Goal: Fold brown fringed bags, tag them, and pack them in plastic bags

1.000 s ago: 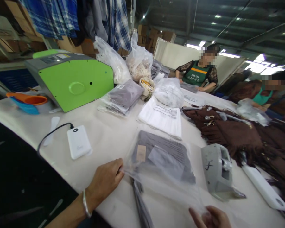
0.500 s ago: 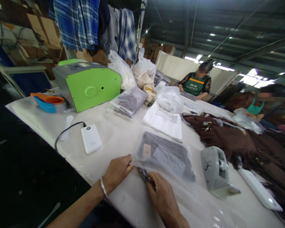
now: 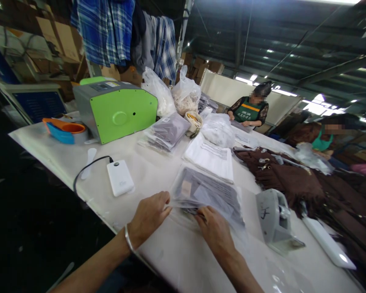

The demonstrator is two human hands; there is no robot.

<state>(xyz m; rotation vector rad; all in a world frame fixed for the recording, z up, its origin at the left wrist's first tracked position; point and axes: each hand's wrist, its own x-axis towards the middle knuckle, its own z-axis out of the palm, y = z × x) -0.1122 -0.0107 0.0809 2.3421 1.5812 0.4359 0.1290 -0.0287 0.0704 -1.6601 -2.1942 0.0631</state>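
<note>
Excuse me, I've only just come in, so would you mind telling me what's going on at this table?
A person's left hand pinches the near left corner of a clear bag with dark cloth inside. The right hand is curled at the bag's near edge; its exact grip is hard to make out. The bag lies flat on the table, with a tape dispenser to its right. Beyond, a co-worker in a green apron handles something grey.

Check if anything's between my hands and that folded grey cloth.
Yes, clear plastic: the grey cloth lies inside a clear bag. Nothing else visible blocks the left hand. Whether the right hand reaches inside the bag is unclear.
</note>
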